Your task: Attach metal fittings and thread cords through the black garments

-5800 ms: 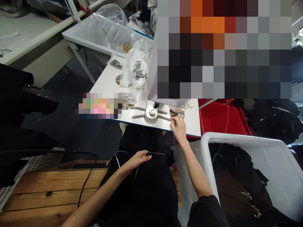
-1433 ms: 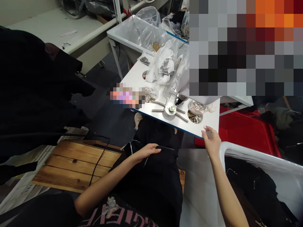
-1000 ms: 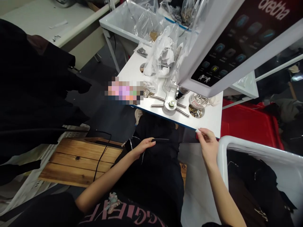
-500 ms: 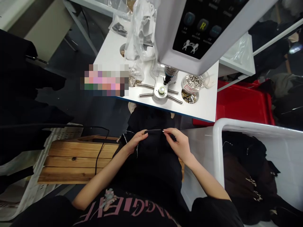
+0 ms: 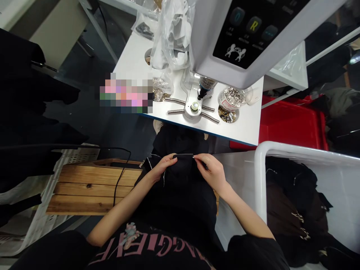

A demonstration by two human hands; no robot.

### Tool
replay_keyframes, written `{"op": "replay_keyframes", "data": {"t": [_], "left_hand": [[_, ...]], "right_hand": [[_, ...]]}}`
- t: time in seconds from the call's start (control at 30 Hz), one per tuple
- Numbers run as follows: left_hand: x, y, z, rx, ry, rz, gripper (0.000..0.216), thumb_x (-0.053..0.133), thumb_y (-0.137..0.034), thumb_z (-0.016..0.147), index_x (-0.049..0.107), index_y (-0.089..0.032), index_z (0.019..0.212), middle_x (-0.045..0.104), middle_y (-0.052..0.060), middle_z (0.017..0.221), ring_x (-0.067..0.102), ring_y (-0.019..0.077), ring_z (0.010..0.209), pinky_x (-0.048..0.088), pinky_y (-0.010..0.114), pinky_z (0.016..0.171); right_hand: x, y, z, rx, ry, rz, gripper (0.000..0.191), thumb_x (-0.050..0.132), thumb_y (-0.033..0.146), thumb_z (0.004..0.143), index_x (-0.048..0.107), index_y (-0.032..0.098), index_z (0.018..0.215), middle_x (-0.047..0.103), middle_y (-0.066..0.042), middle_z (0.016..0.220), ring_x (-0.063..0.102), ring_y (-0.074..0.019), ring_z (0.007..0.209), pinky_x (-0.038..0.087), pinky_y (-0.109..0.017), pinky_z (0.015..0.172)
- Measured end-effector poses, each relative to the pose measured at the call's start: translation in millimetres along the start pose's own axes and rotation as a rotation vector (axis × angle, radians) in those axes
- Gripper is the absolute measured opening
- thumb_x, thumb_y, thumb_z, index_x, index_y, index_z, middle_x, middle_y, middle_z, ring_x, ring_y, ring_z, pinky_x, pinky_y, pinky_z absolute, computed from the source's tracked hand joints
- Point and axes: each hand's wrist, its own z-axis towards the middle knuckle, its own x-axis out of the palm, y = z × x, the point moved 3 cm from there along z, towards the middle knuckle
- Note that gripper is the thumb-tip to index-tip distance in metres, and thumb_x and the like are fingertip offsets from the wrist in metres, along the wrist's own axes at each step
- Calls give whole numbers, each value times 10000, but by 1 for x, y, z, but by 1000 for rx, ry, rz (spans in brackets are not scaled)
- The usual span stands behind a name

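My left hand (image 5: 165, 167) grips a black garment (image 5: 182, 176) lying over my lap, near a metal zipper (image 5: 149, 163) along its edge. My right hand (image 5: 210, 173) pinches the top fold of the same cloth, its fingertips at the end of a thin metal-edged strip (image 5: 182, 154). Neither hand touches the white snap-press machine (image 5: 242, 45) ahead, whose round die base (image 5: 194, 107) sits on coil springs (image 5: 209, 117). Beside it stand a glass jar of silver snaps (image 5: 233, 97) and a recessed dish of brass snaps (image 5: 226, 114).
The white worktable (image 5: 247, 131) in front holds crumpled plastic bags (image 5: 171, 37). A red bin (image 5: 292, 127) lies beyond its right edge. A white tub (image 5: 281, 150) of black garments stands at my right, a wooden board (image 5: 90, 189) with a black cable at my left.
My right hand has moved from the table's front edge back to the garment and taken hold of it. The view has tilted down, showing more of the machine's panel.
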Motion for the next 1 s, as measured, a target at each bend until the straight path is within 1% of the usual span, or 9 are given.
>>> {"op": "replay_keyframes", "data": {"t": [0.1,0.33,0.5,0.73,0.9,1.0], "left_hand": [[-1,1,0,-1,1,9,239,710,-316,719,621,-139,853,620,2,712,564,92,612,416,173,576],[0,-1,0,3,2,11,237,707,-315,724,618,-135,850,613,3,717,567,89,617,425,167,581],[-1,0,0,0,3,13,240,711,-314,721,621,-134,851,612,2,719,562,84,613,423,163,570],[0,0,-1,3,6,8,234,706,-309,725,617,-132,851,617,7,720,565,90,620,425,169,580],[1,-1,0,-7,-8,6,246,720,-314,703,617,-136,837,622,5,712,567,98,609,418,180,577],[0,-1,0,-4,-11,3,246,722,-316,701,617,-136,833,624,4,714,567,100,612,414,183,581]], "right_hand": [[0,0,2,2,-22,-16,197,499,124,885,598,222,1024,656,-44,942,618,-163,882,521,-311,802],[1,0,-1,-36,53,9,228,480,119,888,581,225,1062,648,-50,958,615,-170,896,525,-312,802],[0,-1,0,-11,0,-18,216,484,121,889,586,224,1050,650,-49,956,613,-168,894,519,-315,809],[1,-1,-1,-32,59,2,217,476,127,889,588,216,1052,649,-53,962,617,-171,900,526,-310,808],[0,-3,0,12,11,-14,213,461,159,901,593,237,1048,652,-48,958,621,-180,895,527,-336,811],[1,-3,0,2,30,-3,215,454,161,902,593,233,1049,652,-51,956,621,-180,895,529,-334,806]]}}
